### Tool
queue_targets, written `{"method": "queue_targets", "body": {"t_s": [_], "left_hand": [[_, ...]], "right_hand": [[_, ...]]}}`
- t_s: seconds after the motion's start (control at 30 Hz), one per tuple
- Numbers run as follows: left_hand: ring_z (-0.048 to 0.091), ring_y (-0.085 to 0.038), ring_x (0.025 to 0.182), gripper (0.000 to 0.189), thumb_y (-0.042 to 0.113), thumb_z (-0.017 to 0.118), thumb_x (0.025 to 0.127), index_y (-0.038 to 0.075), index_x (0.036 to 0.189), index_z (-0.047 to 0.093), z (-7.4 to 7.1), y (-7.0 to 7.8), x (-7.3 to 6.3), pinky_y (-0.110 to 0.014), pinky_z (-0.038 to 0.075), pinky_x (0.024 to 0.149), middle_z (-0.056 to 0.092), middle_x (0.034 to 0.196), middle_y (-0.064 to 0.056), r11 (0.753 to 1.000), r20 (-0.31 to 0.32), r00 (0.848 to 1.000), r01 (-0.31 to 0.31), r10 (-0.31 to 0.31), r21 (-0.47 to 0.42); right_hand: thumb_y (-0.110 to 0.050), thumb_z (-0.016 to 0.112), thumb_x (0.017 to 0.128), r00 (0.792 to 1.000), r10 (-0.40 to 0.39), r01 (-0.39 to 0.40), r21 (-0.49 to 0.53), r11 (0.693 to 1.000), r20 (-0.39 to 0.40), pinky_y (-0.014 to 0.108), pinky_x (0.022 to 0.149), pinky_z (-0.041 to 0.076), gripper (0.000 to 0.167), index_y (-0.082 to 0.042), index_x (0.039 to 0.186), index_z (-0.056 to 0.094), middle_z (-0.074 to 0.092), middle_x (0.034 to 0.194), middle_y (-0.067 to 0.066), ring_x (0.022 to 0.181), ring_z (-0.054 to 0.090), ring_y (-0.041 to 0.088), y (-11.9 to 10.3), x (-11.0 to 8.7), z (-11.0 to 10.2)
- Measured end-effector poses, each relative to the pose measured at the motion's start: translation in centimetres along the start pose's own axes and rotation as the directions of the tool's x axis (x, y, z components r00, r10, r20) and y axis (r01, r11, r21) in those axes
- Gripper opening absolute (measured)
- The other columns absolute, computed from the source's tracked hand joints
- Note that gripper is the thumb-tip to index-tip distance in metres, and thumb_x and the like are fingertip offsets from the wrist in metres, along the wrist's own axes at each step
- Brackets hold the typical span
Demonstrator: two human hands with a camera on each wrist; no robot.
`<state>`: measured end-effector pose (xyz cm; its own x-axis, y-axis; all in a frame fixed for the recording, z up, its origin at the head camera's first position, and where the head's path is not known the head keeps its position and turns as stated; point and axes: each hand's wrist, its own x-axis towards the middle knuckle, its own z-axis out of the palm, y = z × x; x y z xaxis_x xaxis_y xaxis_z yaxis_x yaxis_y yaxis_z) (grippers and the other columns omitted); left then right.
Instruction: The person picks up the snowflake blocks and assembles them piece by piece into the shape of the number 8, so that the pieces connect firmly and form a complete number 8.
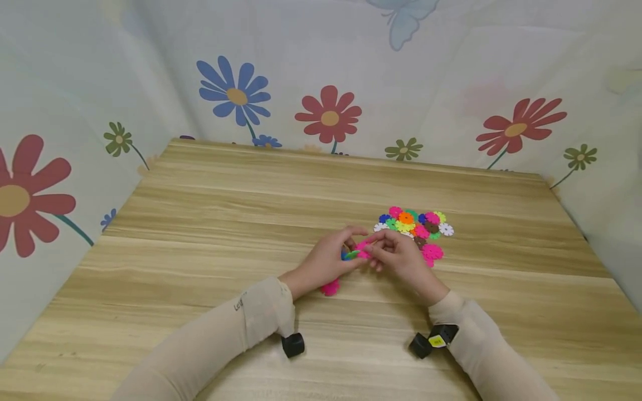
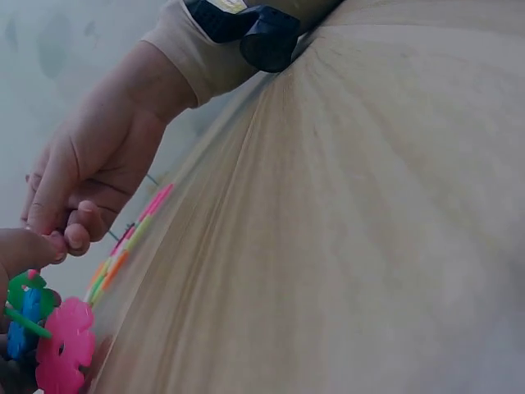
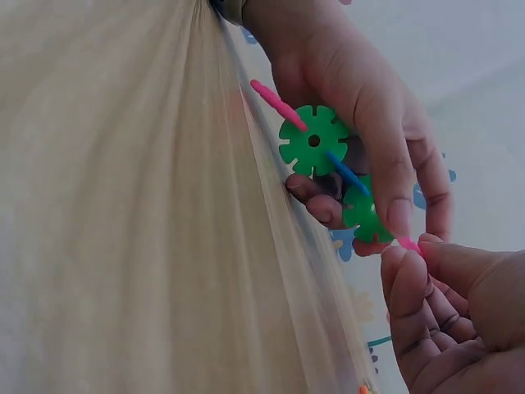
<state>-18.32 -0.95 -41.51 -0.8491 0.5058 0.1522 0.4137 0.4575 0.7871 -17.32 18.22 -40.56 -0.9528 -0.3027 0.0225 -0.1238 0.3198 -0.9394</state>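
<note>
Just in front of the pile, both hands meet over a chain of notched plastic flower discs. My left hand (image 1: pixel 327 259) holds this chain: a green disc (image 3: pixel 299 154), a blue disc (image 3: pixel 346 174) seen edge-on and a second green disc (image 3: pixel 363 220). From the chain's free end a pink disc (image 2: pixel 72 341) hangs below the left hand. My right hand (image 1: pixel 401 260) pinches another pink disc (image 1: pixel 363 249) between thumb and fingers, right at the second green disc. In the right wrist view, fingertips hide most of that pink disc.
Beyond the right hand lies a loose pile of flower discs (image 1: pixel 405 218) in several colours, with pink ones (image 1: pixel 432 252) at its near side. Everything rests on a wood-grain table (image 1: pixel 225 195). A flower-printed cloth (image 1: pixel 281 44) stands behind it.
</note>
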Motion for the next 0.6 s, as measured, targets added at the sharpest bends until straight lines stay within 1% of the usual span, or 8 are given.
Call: {"method": "queue_targets", "body": {"t_s": [0.1,0.2,0.27,0.33,0.43,0.53,0.6], "left_hand": [[0.060,-0.015,0.094,0.045,0.024,0.071,0.088,0.017,0.130,0.057,0.0,0.0,0.0,-0.027,0.051,0.080,0.067,0.106,-0.002,1.000,-0.005,1.000,0.014,-0.014,0.011],[0.059,-0.016,0.094,0.040,0.024,0.069,0.089,0.014,0.127,0.059,-0.1,0.0,-0.1,-0.030,0.050,0.083,0.066,0.110,-0.003,1.000,-0.022,0.999,0.025,-0.024,0.012],[0.059,-0.016,0.095,0.039,0.024,0.068,0.090,0.013,0.126,0.059,-0.3,0.0,-0.1,-0.031,0.050,0.084,0.065,0.110,-0.004,0.999,-0.036,0.999,0.035,-0.034,0.017],[0.058,-0.017,0.095,0.038,0.025,0.068,0.090,0.013,0.126,0.058,-0.3,0.0,-0.1,-0.032,0.050,0.085,0.065,0.110,-0.004,0.999,-0.047,0.998,0.043,-0.042,0.011],[0.058,-0.017,0.093,0.038,0.024,0.068,0.090,0.014,0.126,0.058,-0.4,0.0,-0.1,-0.031,0.050,0.084,0.065,0.110,-0.005,0.998,-0.058,0.996,0.062,-0.062,-0.003],[0.057,-0.017,0.092,0.039,0.022,0.068,0.090,0.013,0.126,0.058,-0.5,0.0,-0.2,-0.030,0.050,0.083,0.064,0.109,-0.006,0.997,-0.065,0.995,0.071,-0.072,-0.013],[0.057,-0.017,0.091,0.039,0.022,0.067,0.090,0.012,0.126,0.057,-0.5,-0.1,-0.2,-0.030,0.050,0.083,0.064,0.109,-0.006,0.997,-0.066,0.995,0.071,-0.072,-0.011]], "right_hand": [[-0.011,0.061,0.094,1.000,0.016,-0.016,-0.045,0.999,-0.015,0.026,0.057,0.054,0.021,0.006,0.107,0.061,0.068,0.085,0.021,0.062,0.062,0.011,-0.1,0.0,-0.2],[-0.016,0.062,0.094,0.999,0.025,-0.031,-0.150,0.988,-0.045,0.026,0.057,0.053,0.022,0.002,0.106,0.063,0.067,0.086,0.019,0.064,0.059,0.013,-0.3,0.0,-1.0],[-0.017,0.062,0.094,0.998,0.007,-0.021,-0.226,0.974,-0.060,0.025,0.056,0.052,0.021,0.001,0.105,0.064,0.067,0.087,0.020,0.064,0.057,0.015,-0.3,0.1,-1.8],[-0.015,0.063,0.093,0.996,-0.023,-0.005,-0.308,0.951,-0.087,0.023,0.055,0.050,0.019,0.001,0.103,0.066,0.067,0.085,0.019,0.065,0.056,0.016,-0.4,0.2,-2.6],[-0.011,0.066,0.091,0.988,-0.068,0.005,-0.414,0.910,-0.137,0.021,0.058,0.048,0.016,0.002,0.099,0.066,0.068,0.084,0.018,0.068,0.058,0.017,-0.4,0.3,-3.8],[-0.011,0.067,0.089,0.981,-0.074,-0.026,-0.503,0.864,-0.178,0.023,0.064,0.048,0.015,0.002,0.098,0.066,0.069,0.087,0.017,0.075,0.061,0.022,-0.4,0.2,-4.8],[-0.011,0.067,0.089,0.981,-0.050,-0.059,-0.538,0.841,-0.187,0.025,0.067,0.047,0.017,0.002,0.100,0.066,0.068,0.090,0.017,0.080,0.061,0.025,-0.4,0.0,-5.4]]}}
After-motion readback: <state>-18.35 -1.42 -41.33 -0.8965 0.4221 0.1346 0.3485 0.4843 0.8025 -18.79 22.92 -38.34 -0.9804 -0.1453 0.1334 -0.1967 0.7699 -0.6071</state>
